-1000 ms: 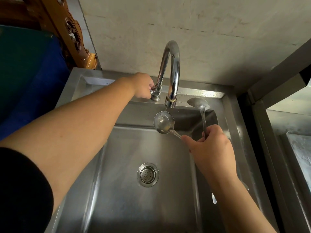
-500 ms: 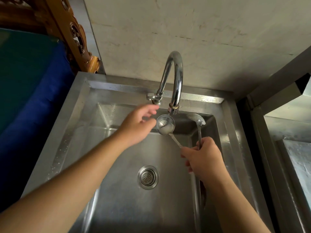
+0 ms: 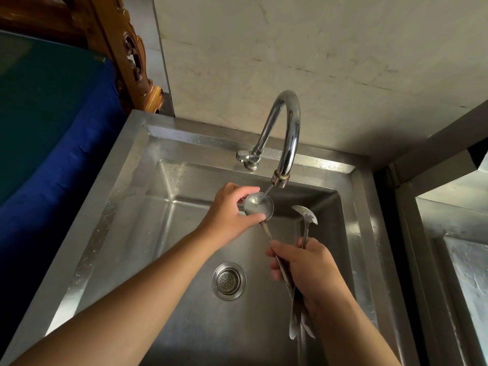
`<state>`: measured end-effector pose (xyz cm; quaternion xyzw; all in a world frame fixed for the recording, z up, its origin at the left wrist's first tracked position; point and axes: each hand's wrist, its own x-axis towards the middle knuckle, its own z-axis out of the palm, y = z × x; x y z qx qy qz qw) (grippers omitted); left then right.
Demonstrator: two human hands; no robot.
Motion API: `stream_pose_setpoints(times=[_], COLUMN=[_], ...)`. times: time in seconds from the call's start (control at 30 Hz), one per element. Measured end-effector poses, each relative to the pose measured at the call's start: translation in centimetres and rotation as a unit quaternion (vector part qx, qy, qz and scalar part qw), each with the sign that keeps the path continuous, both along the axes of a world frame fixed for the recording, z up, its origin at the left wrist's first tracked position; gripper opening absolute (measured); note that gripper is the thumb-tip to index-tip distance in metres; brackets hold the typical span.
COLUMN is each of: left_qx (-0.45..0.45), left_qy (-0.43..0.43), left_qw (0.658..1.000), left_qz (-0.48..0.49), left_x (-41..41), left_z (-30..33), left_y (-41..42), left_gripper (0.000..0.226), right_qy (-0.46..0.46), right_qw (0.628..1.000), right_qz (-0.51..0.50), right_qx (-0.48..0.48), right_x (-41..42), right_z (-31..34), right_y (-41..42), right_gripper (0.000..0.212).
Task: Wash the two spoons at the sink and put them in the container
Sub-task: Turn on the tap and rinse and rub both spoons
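1. Blue cloth (image 3: 60, 143) fills the far left of my head view, with a piece of carved wood (image 3: 132, 56) standing behind it against the wall.
2. Next comes the steel sink (image 3: 126, 165), whose left rim runs beside the cloth; its drain (image 3: 229, 281) sits in the middle of the basin floor.
3. My left hand (image 3: 228, 215) reaches over the basin with thumb and fingers curled around the bowl of the round spoon (image 3: 258, 207), touching its rim at the near and far edges.
4. That spoon's bowl sits just under the spout of the tap (image 3: 286, 133), and a thin stream of water runs from the spout into it.
5. The tap's small handle (image 3: 244, 155) sticks out to the left at the base, on the sink's back ledge, with nothing touching it.
6. The round spoon's handle slants down and to the right into my right hand (image 3: 306, 270).
7. My right hand is closed around both handles together, low over the right side of the basin, with the handle ends poking out below the palm.
8. The second spoon (image 3: 306, 215) stands up from that fist to the right of the first, its bowl turned edge-on, near the sink's right wall and clear of the water.
9. On the far right I see another steel surface (image 3: 459, 260) beside the sink; I cannot tell what it is
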<state>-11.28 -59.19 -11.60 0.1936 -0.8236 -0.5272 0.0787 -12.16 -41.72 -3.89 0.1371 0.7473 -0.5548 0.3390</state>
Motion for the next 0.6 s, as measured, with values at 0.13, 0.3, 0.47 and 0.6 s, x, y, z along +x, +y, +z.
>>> stream_pose_setpoints(times=[0.13, 0.3, 0.47, 0.6], left_qx=[-0.026, -0.082, -0.117, -0.140], left_qy=[0.019, 0.051, 0.107, 0.101], left_qw=[0.999, 0.992, 0.982, 0.984], left_qz=[0.030, 0.077, 0.099, 0.052], left_x=[-0.9, -2.2, -3.3, -2.8], left_z=[-0.2, -0.4, 0.9, 0.7], left_y=[0.6, 0.8, 0.5, 0.1], left_gripper=[0.054, 0.040, 0.031, 0.017], right_qy=[-0.002, -0.014, -0.006, -0.016], right_qw=[1.000, 1.000, 0.999, 0.995], right_qz=[-0.003, -0.014, -0.033, -0.067], right_qx=[-0.002, -0.022, -0.041, -0.079], right_x=[0.2, 0.6, 0.7, 0.4], right_z=[0.1, 0.0, -0.1, -0.1], right_y=[0.0, 0.0, -0.1, -0.3], right_gripper=[0.024, 0.016, 0.018, 0.020])
